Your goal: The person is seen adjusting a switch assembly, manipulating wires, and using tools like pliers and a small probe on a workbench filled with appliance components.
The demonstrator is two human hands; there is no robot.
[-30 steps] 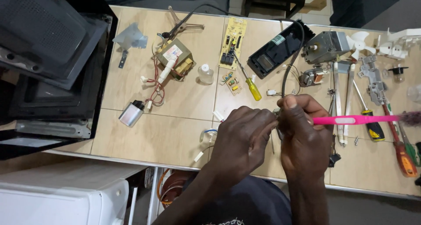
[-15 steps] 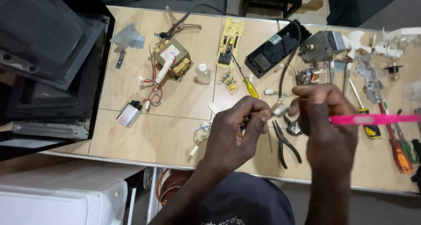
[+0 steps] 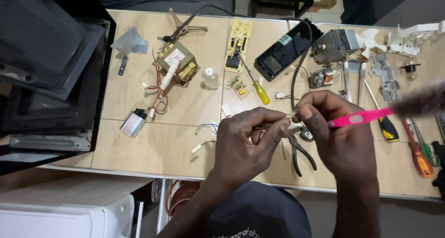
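While both hands meet above the near edge of the wooden table point(image 3: 153, 145), the left hand point(image 3: 243, 143) pinches a small pale connector point(image 3: 292, 113) between thumb and forefinger, its other fingers curled inward. Directly right of the connector, the right hand point(image 3: 340, 136) presses its thumb and forefinger tips onto the same part. That hand also grips a pink-handled brush point(image 3: 364, 118) against the palm with the remaining fingers. The brush handle runs right from the connector and ends in a dark, blurred bristle head. The connector is held off the table surface, between the two hands.

Just below the connector, black-handled pliers point(image 3: 299, 152) lie on the table, partly hidden by the hands. A black cable point(image 3: 296, 66) runs from the connector area toward the far side, to a black control panel housing point(image 3: 287, 50). Left of the connector, beyond the left hand, lie a yellow-handled screwdriver point(image 3: 258, 89), a yellow circuit board point(image 3: 238, 45), a transformer point(image 3: 176, 61) with red wiring, a clear bulb point(image 3: 209, 78) and a silver capacitor point(image 3: 133, 123). Right of the connector, beyond the brush, lie a metal magnetron block point(image 3: 334, 45), a small fan motor point(image 3: 323, 76), white plastic parts point(image 3: 410, 36) and a red-handled screwdriver point(image 3: 419, 157). Far left of the connector stands an opened black oven casing point(image 3: 46, 75).
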